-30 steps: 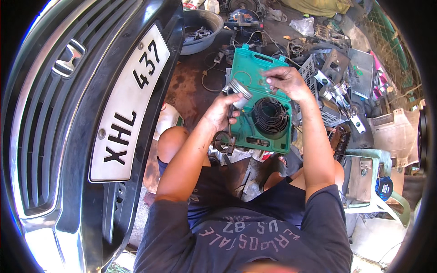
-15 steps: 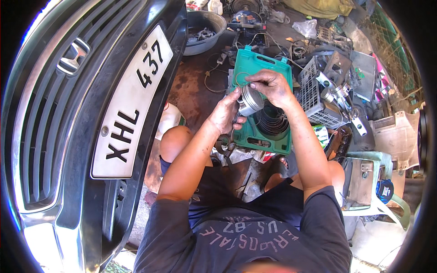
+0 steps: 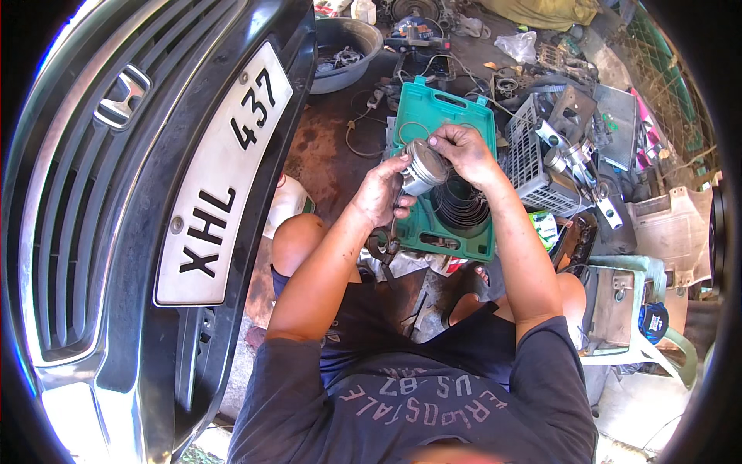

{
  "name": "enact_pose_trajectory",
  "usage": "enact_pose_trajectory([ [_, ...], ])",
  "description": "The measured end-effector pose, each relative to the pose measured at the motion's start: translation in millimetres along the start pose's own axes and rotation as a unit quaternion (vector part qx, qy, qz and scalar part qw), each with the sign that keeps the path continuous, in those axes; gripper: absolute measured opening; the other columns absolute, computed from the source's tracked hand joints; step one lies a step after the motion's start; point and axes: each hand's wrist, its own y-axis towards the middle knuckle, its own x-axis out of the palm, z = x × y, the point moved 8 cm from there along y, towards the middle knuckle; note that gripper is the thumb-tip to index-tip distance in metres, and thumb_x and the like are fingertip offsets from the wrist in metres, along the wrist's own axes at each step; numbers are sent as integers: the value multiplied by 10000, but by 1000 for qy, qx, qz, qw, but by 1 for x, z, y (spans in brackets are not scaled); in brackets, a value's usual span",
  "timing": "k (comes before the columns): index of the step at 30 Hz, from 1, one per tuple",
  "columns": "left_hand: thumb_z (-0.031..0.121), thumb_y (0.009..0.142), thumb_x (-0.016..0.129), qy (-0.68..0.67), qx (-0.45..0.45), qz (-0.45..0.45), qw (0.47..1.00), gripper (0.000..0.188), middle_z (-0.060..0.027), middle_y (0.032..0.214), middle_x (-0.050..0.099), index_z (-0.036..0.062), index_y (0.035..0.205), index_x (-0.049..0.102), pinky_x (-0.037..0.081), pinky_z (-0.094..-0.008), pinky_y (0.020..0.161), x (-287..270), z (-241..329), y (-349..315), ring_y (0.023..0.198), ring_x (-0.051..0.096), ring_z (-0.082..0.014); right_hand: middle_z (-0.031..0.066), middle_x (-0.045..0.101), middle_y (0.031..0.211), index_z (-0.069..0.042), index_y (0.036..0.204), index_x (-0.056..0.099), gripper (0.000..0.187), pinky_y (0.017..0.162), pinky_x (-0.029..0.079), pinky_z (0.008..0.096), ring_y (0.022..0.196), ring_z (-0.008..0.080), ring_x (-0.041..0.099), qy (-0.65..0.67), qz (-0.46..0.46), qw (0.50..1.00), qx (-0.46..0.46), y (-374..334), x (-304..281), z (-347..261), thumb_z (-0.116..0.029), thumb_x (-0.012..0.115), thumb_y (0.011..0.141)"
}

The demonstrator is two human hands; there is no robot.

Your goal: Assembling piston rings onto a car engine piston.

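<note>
My left hand (image 3: pixel 379 192) is wrapped around a silver piston (image 3: pixel 424 175), its grooved side and crown tilted up and to the right. Below the fingers hangs the dark connecting rod end (image 3: pixel 382 246). Just right of the piston crown, my right hand (image 3: pixel 462 153) pinches thumb to fingertips on a thin metal piston ring (image 3: pixel 414 122), which loops above the piston. Under both hands lies an open green plastic case (image 3: pixel 481 122). Dark curved metal bands (image 3: pixel 466 213) sit in its near half, partly covered by my right forearm.
A car's front bumper (image 3: pixel 127 340) fills the left side. Behind it stands a grey basin (image 3: pixel 348 76) of metal parts. To the right, a grey crate (image 3: pixel 533 158) has more pistons with rods (image 3: pixel 572 158) beside it. A pale green plastic chair (image 3: pixel 653 274) is at near right.
My right hand has shifted slightly right and down, away from the piston's top edge. More of the piston crown shows now. My left hand stays nearly in place.
</note>
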Motion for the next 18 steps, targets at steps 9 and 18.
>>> enact_pose_trajectory([
  [9,533,835,504,-23,19,-20,999,437,-6,819,549,187,1100,539,264,-236,444,1,6,-4,526,366,-105,65,650,1034,-17,1144,608,287,742,523,312,889,157,619,316,-110,939,81,-11,11,13,-163,620,897],
  [18,537,859,459,-73,35,-65,995,458,-21,848,571,171,1125,537,264,-238,441,5,14,-4,523,376,-111,98,606,1185,-10,1246,546,412,883,477,355,1063,191,580,455,-125,878,82,-16,24,14,-148,639,868],
])
